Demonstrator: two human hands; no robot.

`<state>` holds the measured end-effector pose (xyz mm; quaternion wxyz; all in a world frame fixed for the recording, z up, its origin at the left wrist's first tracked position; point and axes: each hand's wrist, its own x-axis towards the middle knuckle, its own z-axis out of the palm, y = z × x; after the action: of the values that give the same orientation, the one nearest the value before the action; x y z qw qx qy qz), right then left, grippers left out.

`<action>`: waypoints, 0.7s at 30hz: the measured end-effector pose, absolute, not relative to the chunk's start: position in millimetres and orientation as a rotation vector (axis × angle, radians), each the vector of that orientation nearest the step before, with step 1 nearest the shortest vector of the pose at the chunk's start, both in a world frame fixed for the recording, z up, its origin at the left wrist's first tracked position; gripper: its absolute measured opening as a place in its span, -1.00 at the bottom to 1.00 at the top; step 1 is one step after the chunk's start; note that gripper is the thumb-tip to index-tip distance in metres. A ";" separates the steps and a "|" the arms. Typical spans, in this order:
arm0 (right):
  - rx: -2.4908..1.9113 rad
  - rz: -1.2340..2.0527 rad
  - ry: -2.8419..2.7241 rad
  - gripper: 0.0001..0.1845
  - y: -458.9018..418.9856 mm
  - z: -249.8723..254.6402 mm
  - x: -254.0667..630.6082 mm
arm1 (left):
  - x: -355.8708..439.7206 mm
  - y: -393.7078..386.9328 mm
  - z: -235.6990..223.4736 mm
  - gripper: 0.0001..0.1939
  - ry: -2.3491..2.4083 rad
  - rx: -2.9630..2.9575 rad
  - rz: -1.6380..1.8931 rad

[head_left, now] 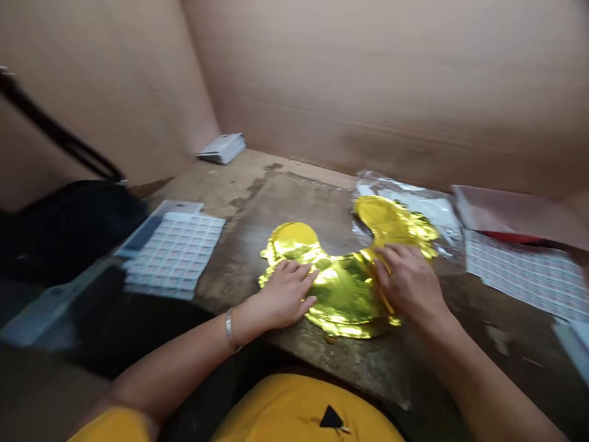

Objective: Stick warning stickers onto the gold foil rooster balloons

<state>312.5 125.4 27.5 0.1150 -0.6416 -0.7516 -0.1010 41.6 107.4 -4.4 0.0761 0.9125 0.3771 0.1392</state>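
A shiny gold foil balloon, flat and without air, lies on the worn table in front of me. My left hand rests on its left part, palm down with the fingers spread. On the right part of the foil lies my right hand, its fingers bent and partly hidden, so whether it pinches the foil does not show. The balloon's right end overlaps a clear plastic bag. Some of the foil under both hands is covered.
Sheets of small printed labels lie at the left, and more label sheets at the right beside a pinkish packet. A white stack sits in the back corner. A black bag is at far left. Cardboard walls enclose the table.
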 end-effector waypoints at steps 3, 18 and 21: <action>-1.873 -0.150 -2.376 -0.65 116.0 5.9 298.5 | 26.9 113.0 5.6 -0.51 1.228 2.688 0.470; -1.747 0.237 -1.951 -0.57 80.5 25.0 259.8 | -204.7 182.0 14.3 -0.21 2.544 1.579 0.313; -1.684 0.268 -1.954 -0.61 77.6 15.7 253.7 | -208.5 191.6 14.5 -0.29 2.500 1.511 0.262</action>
<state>253.7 77.6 15.7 0.2707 -0.6249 -0.7255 0.0996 -208.5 191.6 14.5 0.1042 0.5125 0.8477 0.0890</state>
